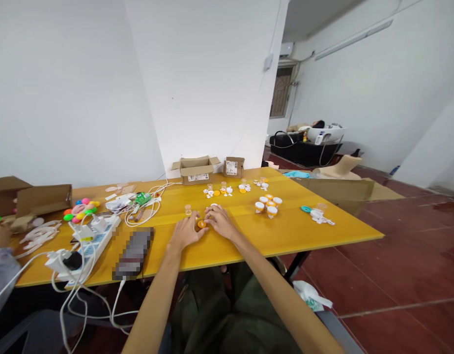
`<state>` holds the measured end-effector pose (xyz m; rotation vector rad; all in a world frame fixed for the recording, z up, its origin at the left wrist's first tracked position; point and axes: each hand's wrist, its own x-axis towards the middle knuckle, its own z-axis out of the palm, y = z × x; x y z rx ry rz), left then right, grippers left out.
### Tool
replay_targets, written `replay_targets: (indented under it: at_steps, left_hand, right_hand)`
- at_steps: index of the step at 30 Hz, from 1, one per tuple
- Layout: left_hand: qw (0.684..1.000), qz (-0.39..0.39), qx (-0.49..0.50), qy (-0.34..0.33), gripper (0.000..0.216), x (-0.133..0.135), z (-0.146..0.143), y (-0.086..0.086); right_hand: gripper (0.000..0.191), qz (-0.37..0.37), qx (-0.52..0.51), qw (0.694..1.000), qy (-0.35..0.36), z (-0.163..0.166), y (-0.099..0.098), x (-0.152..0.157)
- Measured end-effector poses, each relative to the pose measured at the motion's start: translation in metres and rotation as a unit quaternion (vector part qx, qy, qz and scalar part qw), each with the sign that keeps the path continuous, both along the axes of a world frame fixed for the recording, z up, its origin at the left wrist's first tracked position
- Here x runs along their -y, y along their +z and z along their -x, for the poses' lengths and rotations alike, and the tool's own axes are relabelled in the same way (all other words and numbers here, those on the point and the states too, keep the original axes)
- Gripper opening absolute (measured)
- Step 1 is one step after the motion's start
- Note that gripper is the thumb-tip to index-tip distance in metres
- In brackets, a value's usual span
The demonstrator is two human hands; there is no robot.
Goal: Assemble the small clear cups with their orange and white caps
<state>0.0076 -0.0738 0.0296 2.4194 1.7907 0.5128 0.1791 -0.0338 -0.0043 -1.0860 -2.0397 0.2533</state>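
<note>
On the bench (286,231), middle near edge, the left hand (185,232) pinches a small orange cap (201,224). The right hand (219,220) curls against it, grip unclear. Best to steady the cap flat with 2 hands.

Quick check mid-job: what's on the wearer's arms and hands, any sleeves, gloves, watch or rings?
Nothing worn shows. The left hand and right hand are bare, with no gloves. The left forearm and right forearm are uncovered down to the picture's bottom edge, with no sleeve or cuff. No watch or wristband shows; rings are too small to tell.
</note>
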Motion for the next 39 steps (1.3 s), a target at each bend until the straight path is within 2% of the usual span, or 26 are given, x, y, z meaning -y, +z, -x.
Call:
replay_targets:
  at_steps: [4,13,22,31,39]
  left_hand:
    - [1.000,0.003,-0.014,0.019,0.039,0.0033,-0.0006,0.0039]
    - [1.000,0.005,-0.019,-0.012,0.021,0.0013,0.0020,0.0036]
    - [1.000,0.004,-0.003,-0.017,0.023,-0.0038,0.0040,-0.0020]
    - [0.999,0.019,-0.007,-0.026,0.024,0.0013,0.0011,0.0058]
    - [0.999,0.017,-0.013,-0.025,0.022,-0.0002,0.0007,0.0052]
  right_hand:
    - [0.015,-0.010,0.000,1.000,0.023,0.0003,-0.0004,-0.0003]
    - [0.014,-0.017,0.009,0.999,0.040,-0.0007,-0.0013,-0.0005]
    - [0.015,-0.023,0.017,0.999,0.032,0.0002,-0.0036,-0.0018]
    - [0.016,-0.007,0.011,0.999,0.032,-0.0006,-0.0013,0.0001]
    - [0.019,-0.008,-0.002,0.999,0.048,-0.0017,-0.0010,0.0001]
